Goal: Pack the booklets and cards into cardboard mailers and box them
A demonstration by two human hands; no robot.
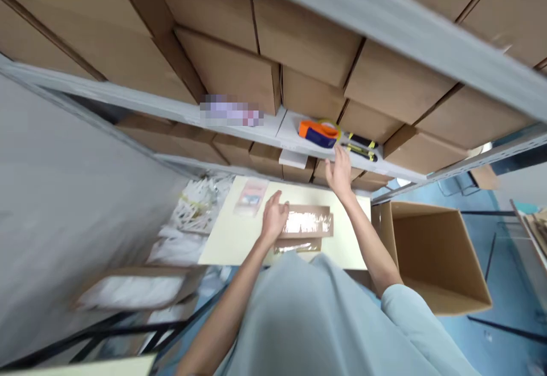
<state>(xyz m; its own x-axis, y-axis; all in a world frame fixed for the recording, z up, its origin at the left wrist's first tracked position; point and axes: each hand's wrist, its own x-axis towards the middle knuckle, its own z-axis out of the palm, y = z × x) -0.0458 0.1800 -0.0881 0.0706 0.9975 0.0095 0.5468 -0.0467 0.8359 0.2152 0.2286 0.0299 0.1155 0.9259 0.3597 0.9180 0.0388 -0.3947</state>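
My left hand point(273, 216) rests with bent fingers on the left end of a flat brown package with a shiny clear window point(308, 221), lying on a pale yellow tabletop point(231, 233). A second similar package point(298, 245) lies just below it. My right hand point(340, 172) is raised with fingers apart toward the grey shelf edge point(294, 137), just under an orange and blue tape dispenser point(318, 133) and two yellow and black utility knives point(361, 147). It holds nothing.
Cardboard boxes point(231, 71) fill the shelves above. An open empty carton point(431, 253) stands on the blue floor to the right. White bagged items point(192, 211) lie left of the table. A small printed packet point(251, 196) lies at the tabletop's far side.
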